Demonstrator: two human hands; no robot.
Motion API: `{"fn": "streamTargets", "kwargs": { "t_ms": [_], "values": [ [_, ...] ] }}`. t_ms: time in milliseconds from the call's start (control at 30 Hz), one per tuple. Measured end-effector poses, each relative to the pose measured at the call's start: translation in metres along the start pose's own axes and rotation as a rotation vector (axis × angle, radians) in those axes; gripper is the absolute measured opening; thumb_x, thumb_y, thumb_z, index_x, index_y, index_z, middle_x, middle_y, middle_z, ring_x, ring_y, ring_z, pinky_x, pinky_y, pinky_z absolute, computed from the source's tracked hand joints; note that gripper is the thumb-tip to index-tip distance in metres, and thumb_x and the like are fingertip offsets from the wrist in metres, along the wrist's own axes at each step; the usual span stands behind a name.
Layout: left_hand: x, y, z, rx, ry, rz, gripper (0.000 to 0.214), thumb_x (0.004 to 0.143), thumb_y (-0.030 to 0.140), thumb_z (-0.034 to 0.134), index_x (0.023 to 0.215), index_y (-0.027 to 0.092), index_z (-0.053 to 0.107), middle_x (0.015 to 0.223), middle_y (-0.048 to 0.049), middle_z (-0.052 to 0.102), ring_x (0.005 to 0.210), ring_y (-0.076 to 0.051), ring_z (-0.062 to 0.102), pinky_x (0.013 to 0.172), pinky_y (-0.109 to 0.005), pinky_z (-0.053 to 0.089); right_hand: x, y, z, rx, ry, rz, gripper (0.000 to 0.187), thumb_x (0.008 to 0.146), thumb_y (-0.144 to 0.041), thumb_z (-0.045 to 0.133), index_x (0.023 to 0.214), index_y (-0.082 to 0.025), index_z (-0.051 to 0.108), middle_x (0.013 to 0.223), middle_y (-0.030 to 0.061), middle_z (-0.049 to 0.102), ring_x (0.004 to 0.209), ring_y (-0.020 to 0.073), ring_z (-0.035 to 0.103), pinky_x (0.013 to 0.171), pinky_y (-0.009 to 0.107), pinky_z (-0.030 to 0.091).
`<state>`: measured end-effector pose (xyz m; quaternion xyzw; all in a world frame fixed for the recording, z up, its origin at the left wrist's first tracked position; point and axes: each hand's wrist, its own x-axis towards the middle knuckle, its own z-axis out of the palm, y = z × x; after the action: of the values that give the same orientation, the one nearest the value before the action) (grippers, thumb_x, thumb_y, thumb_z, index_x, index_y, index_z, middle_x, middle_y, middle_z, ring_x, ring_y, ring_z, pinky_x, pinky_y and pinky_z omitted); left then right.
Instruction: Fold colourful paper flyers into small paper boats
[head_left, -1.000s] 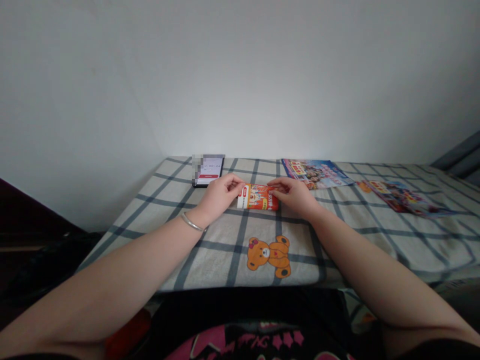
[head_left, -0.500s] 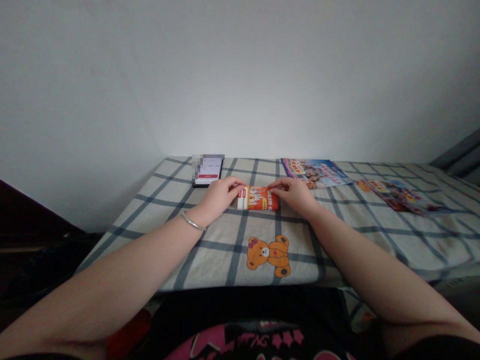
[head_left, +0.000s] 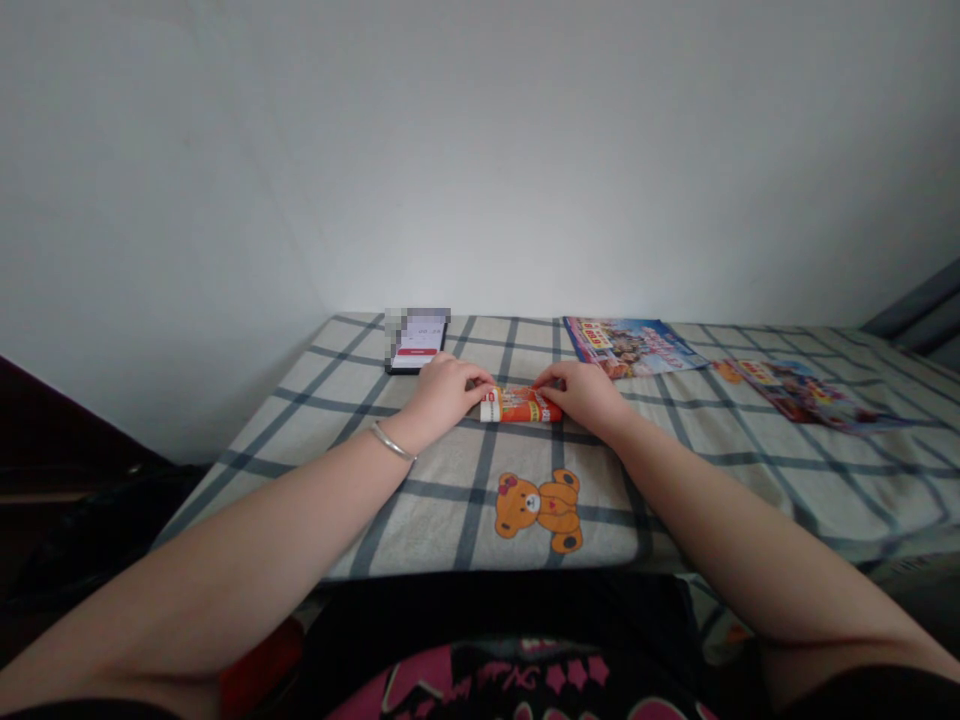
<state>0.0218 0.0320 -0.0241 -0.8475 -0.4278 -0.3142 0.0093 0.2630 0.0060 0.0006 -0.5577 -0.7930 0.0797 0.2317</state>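
Observation:
A small folded orange and white printed leaflet (head_left: pixel 519 405) lies on a checked bedsheet (head_left: pixel 420 470). My left hand (head_left: pixel 444 393) pinches its left end with curled fingers, and a silver bangle sits on that wrist. My right hand (head_left: pixel 583 392) pinches its right end, fingertips pressed down on the paper. The leaflet looks low and narrow between my two hands.
A phone (head_left: pixel 416 342) with a lit screen lies just beyond my left hand. Two colourful flyers (head_left: pixel 628 345) (head_left: pixel 806 394) lie flat further right on the sheet. An orange bear print (head_left: pixel 540 510) is near the front edge. A white wall rises behind.
The leaflet has been folded or pressed down from a taller strip to a flatter, narrower one. Both hands dropped slightly toward the sheet.

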Motion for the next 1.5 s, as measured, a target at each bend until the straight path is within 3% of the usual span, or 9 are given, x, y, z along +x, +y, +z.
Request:
{"fn": "streamTargets", "kwargs": {
  "t_ms": [400, 667, 867, 1067, 1367, 1500],
  "values": [
    [0.003, 0.005, -0.003, 0.031, -0.045, 0.045, 0.007, 0.085, 0.024, 0.070, 0.081, 0.021, 0.075, 0.081, -0.0045, 0.073, 0.081, -0.024, 0.054, 0.077, -0.039, 0.043, 0.003, 0.006, 0.002, -0.011, -0.022, -0.081, 0.014, 0.083, -0.019, 0.065, 0.090, -0.021, 0.077, 0.094, 0.0070, 0.070, 0.089, 0.0203, 0.063, 0.081, 0.031, 0.049],
    [0.003, 0.012, -0.009, 0.098, -0.101, 0.055, 0.009, 0.085, 0.022, 0.070, 0.092, 0.023, 0.075, 0.095, -0.0031, 0.071, 0.094, -0.024, 0.053, 0.087, -0.037, 0.041, 0.004, 0.007, 0.001, 0.004, -0.115, -0.196, 0.027, 0.086, -0.012, 0.057, 0.096, -0.025, 0.078, 0.098, 0.0048, 0.070, 0.089, 0.0174, 0.064, 0.084, 0.030, 0.050],
    [0.009, 0.012, -0.017, 0.150, -0.193, 0.190, 0.013, 0.090, 0.023, 0.063, 0.092, 0.023, 0.075, 0.090, -0.0025, 0.073, 0.091, -0.022, 0.054, 0.085, -0.036, 0.042, 0.001, 0.002, -0.006, -0.100, -0.105, -0.253, 0.018, 0.086, -0.030, 0.065, 0.096, -0.025, 0.079, 0.095, 0.0051, 0.072, 0.088, 0.0197, 0.064, 0.079, 0.031, 0.048],
    [0.008, 0.020, -0.029, 0.218, -0.300, 0.231, 0.024, 0.093, 0.038, 0.059, 0.095, 0.022, 0.077, 0.085, -0.0054, 0.069, 0.089, -0.022, 0.058, 0.082, -0.036, 0.044, -0.006, -0.016, -0.009, -0.297, -0.080, -0.273, 0.026, 0.087, -0.044, 0.063, 0.093, -0.024, 0.078, 0.095, 0.0065, 0.072, 0.092, 0.0239, 0.062, 0.085, 0.036, 0.043],
    [-0.007, 0.044, -0.025, 0.346, -0.251, 0.169, 0.023, 0.092, 0.035, 0.054, 0.091, 0.016, 0.067, 0.093, -0.0077, 0.062, 0.090, -0.023, 0.058, 0.080, -0.036, 0.046, -0.016, -0.035, -0.003, -0.486, -0.035, -0.278, 0.028, 0.088, -0.038, 0.052, 0.092, -0.016, 0.070, 0.096, 0.0105, 0.071, 0.094, 0.0266, 0.062, 0.093, 0.042, 0.039],
    [-0.009, 0.050, -0.024, 0.377, -0.241, 0.150, 0.022, 0.091, 0.036, 0.054, 0.089, 0.016, 0.064, 0.094, -0.0078, 0.061, 0.089, -0.023, 0.058, 0.077, -0.036, 0.047, -0.018, -0.038, 0.004, -0.531, 0.028, -0.291, 0.036, 0.086, -0.048, 0.053, 0.093, -0.016, 0.068, 0.094, 0.0104, 0.069, 0.093, 0.0279, 0.063, 0.112, 0.054, 0.022]
  ]
}}
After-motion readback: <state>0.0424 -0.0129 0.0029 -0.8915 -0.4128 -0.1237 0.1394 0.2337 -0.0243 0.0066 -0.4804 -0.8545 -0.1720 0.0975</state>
